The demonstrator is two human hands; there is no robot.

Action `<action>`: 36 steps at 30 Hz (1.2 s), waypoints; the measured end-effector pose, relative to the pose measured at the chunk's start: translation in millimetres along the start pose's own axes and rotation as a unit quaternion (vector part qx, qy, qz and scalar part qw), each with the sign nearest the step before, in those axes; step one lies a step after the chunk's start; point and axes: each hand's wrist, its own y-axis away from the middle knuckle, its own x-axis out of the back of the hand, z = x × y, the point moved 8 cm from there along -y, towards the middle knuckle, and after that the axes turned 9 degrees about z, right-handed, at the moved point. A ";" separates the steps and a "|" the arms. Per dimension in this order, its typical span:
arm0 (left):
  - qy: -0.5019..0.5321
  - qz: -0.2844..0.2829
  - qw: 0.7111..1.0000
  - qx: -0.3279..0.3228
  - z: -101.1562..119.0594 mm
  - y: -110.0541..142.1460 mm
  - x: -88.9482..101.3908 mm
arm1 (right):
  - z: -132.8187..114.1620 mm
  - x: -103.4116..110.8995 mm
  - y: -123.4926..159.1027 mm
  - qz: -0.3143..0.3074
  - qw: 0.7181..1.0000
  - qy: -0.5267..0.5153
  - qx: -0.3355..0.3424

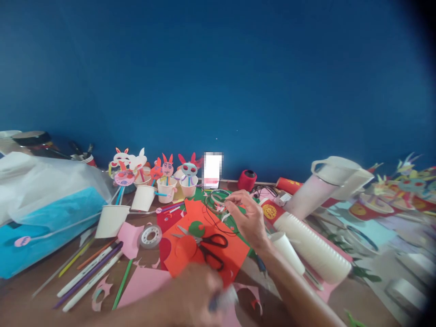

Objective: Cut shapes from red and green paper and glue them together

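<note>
My right hand is closed, its thumb and fingertips pressed together beside a thin pale ring over green paper. Whether it grips that ring or something smaller, I cannot tell. Low in the middle, my left hand is smeared by motion, its fingers curled by a blurred pale object with a dark blue end. Between the hands, black-handled scissors lie partly open on orange paper. A green paper disc is near their blades.
On the left are a tape roll, several pens and a blue bag. Paper cups with paper bunny faces stand behind. A lit phone leans at the wall. Stacked cups and a white jug occupy the right.
</note>
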 end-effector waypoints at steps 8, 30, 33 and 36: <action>-0.299 0.302 0.905 -0.008 -4.2 -38.2 176.5 | -1.8 -14.1 5.9 -0.059 0.998 -0.001 -0.013; -0.269 0.150 0.948 -0.078 -23.1 -6.5 106.4 | 9.9 -32.8 17.8 -0.118 0.991 -0.022 -0.066; -0.284 0.178 0.940 -0.057 -9.1 -8.8 111.9 | 22.9 -38.9 23.7 -0.121 0.978 -0.088 -0.147; -0.186 0.172 0.967 -0.023 4.7 -15.8 112.0 | 33.5 -47.8 31.8 -0.142 0.938 -0.188 -0.252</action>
